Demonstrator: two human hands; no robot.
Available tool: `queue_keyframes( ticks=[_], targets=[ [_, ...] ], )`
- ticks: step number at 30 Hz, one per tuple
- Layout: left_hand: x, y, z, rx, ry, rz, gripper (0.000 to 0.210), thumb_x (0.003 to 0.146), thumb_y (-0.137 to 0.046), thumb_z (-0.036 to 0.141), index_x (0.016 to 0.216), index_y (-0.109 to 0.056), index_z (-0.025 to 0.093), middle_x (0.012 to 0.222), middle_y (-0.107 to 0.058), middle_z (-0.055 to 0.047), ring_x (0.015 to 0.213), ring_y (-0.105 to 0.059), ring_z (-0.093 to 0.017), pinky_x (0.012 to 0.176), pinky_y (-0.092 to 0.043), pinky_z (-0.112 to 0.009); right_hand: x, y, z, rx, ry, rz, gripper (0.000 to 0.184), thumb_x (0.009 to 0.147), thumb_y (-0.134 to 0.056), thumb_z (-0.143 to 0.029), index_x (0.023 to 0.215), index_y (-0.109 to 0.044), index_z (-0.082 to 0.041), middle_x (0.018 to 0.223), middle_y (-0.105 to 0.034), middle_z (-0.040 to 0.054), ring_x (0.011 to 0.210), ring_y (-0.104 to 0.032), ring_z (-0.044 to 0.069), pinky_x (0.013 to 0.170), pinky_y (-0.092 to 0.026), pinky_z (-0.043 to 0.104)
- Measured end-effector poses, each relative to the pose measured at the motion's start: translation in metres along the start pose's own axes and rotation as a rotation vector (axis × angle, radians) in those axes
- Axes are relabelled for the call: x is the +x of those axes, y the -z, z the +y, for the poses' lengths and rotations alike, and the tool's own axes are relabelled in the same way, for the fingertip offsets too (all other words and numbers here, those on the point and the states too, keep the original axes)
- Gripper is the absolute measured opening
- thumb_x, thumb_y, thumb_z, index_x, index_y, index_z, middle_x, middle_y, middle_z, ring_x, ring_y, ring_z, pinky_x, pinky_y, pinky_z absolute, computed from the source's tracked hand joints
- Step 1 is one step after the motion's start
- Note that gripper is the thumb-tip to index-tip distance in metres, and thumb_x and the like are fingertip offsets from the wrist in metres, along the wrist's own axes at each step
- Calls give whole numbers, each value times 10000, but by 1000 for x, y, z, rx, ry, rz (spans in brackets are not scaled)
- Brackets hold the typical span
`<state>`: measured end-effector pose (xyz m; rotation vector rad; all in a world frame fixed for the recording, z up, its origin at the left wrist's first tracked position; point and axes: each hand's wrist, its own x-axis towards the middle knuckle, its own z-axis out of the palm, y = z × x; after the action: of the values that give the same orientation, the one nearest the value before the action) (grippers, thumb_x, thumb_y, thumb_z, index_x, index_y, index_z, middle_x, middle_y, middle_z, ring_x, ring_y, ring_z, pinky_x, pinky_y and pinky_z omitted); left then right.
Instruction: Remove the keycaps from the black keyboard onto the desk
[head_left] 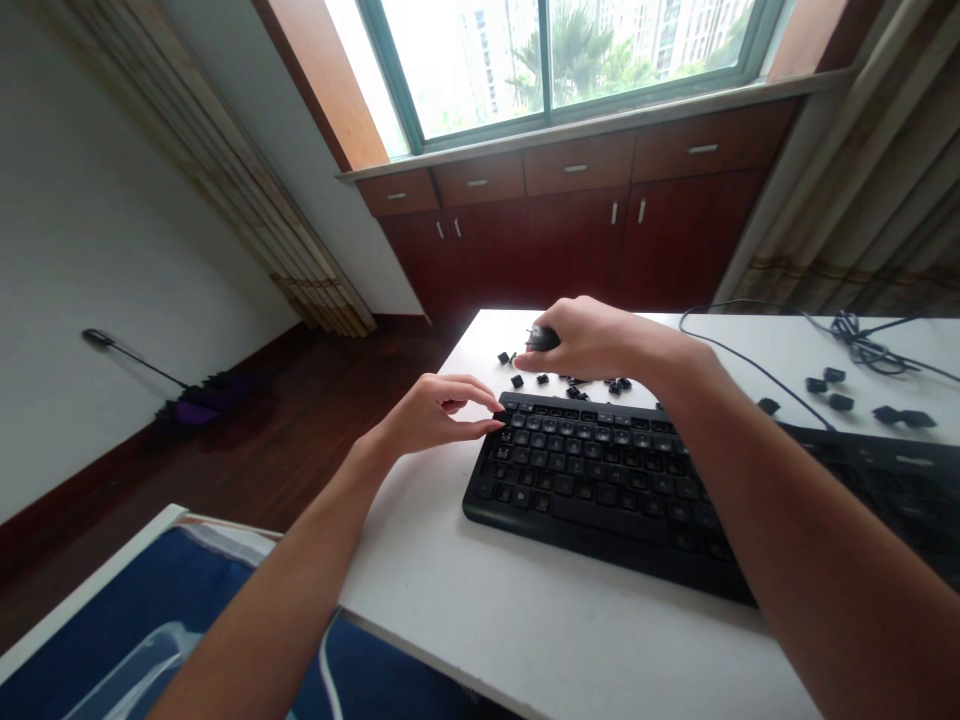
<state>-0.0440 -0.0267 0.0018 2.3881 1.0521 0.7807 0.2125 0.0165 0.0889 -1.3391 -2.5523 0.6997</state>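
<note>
A black keyboard lies on the white table, with bare sockets where some of its keycaps are off. My left hand is at its upper left corner, thumb and forefinger curved in a pinch with their tips on the edge. Beyond the keyboard, above the tabletop, my right hand is closed around a small black keycap puller with thin wire at its tip. Loose black keycaps lie scattered beneath and beside this hand. My right forearm hides part of the keyboard's middle.
More keycaps lie at the table's right, near a coiled black cable. The white table ends at the left above a blue-lined container. Red cabinets stand under the window; a purple mop rests on the floor.
</note>
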Motion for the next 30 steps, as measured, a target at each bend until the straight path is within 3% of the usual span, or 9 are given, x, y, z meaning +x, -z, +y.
queue_keyframes(
  ticks=[4,10,19,25,30],
  targets=[
    [0,0,0,59,-36,-9,197,828,-780,327,1018,-800,280,970,-757,-50,665,-586,-119,516,-392,-238,0,1,1,-1,1,-10,459,793,-696,-653,771,-688,-195,729,-688,79,556,-608,164,478,-404,276],
    [0,2,2,52,-68,-67,243,877,-736,297,1114,-780,325,1028,-751,-54,817,-693,-168,728,-548,-280,0,2,0,-4,0,-18,452,794,-707,-641,804,-701,-190,723,-675,82,571,-623,181,506,-422,292],
    [0,4,1,107,-179,-58,217,904,-710,216,1095,-786,286,1021,-730,-61,762,-675,-123,698,-549,-238,0,0,0,-1,36,4,348,818,-719,-532,787,-686,-187,709,-683,68,508,-591,151,449,-390,274],
    [1,4,3,95,-171,-87,235,904,-709,208,1112,-779,292,1057,-731,-62,831,-698,-146,743,-565,-258,0,-3,0,48,55,37,350,800,-745,-510,700,-663,-185,652,-669,77,457,-562,153,428,-359,289],
    [1,3,1,67,-166,-44,188,866,-752,202,1032,-805,274,993,-749,-53,812,-707,-150,740,-572,-257,3,-6,2,80,62,59,381,767,-779,-527,659,-653,-184,599,-641,77,452,-537,152,427,-336,288]
  ],
)
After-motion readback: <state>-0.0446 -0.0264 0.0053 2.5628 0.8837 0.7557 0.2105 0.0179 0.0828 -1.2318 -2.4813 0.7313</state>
